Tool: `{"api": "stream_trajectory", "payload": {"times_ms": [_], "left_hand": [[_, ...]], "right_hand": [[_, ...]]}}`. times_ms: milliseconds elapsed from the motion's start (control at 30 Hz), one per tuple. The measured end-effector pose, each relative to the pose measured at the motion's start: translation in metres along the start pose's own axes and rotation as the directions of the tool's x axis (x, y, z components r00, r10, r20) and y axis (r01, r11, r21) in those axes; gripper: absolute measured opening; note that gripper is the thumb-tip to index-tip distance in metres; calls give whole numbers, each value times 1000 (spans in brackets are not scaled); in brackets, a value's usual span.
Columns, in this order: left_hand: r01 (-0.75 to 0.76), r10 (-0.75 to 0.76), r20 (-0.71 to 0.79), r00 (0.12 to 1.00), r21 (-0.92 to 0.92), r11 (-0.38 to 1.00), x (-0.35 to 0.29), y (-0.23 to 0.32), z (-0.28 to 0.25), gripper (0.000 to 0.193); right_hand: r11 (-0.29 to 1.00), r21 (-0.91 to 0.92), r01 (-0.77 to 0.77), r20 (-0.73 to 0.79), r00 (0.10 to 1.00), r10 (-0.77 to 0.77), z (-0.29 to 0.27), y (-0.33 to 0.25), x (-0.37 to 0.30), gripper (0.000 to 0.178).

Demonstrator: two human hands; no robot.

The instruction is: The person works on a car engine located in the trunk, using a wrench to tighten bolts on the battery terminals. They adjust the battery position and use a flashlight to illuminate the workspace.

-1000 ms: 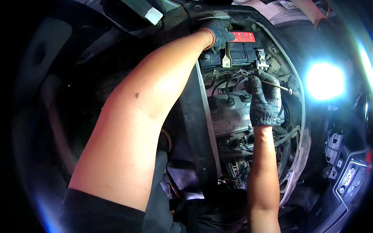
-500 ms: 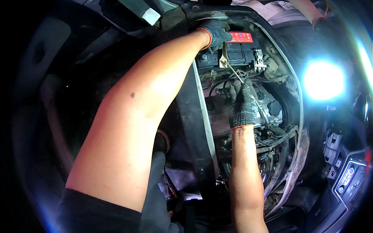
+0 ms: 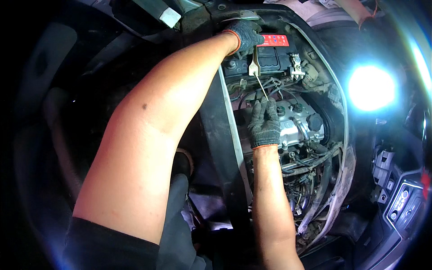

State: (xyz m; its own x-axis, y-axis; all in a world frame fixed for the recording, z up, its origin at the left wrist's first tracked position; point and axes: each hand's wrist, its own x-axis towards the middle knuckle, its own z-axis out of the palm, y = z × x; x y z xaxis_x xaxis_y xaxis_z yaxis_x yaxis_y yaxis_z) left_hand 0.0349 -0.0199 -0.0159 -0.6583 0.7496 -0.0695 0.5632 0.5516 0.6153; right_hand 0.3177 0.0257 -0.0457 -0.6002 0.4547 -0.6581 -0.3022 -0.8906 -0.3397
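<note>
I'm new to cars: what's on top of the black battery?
A red label, a metal bracket crossing the battery, and a metal clamp at its right end. The gloved left hand covers part of the far left; what lies beneath is hidden.

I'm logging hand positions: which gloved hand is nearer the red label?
The left hand, at the left end of the red label on the battery. The right hand is farther off, over the engine, holding a thin metal rod.
</note>
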Motion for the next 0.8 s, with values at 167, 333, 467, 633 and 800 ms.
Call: {"api": "stream_trajectory", "payload": {"times_ms": [167, 333, 467, 633, 800], "left_hand": [[85, -85, -12, 996, -26, 996, -2, 27, 0, 51], [2, -12, -97, 995, -106, 994, 32, -36, 36, 50], [-42, 44, -165, 985, 17, 999, 33, -15, 41, 48], [-172, 172, -25, 985, 0, 985, 19, -20, 3, 52], [-95, 94, -24, 995, -48, 994, 16, 26, 12, 46]], "right_hand": [[524, -766, 373, 227, 919, -323, 57, -40, -27, 22], [-752, -576, 321, 461, 887, 26, 177, -37, -5, 31], [-727, -443, 525, 515, 813, 272, 157, -48, 30, 34], [-543, -442, 714, 719, 644, 262, 160, -54, 16, 31], [-884, -122, 450, 596, 746, 297, 170, -66, -2, 41]]}}
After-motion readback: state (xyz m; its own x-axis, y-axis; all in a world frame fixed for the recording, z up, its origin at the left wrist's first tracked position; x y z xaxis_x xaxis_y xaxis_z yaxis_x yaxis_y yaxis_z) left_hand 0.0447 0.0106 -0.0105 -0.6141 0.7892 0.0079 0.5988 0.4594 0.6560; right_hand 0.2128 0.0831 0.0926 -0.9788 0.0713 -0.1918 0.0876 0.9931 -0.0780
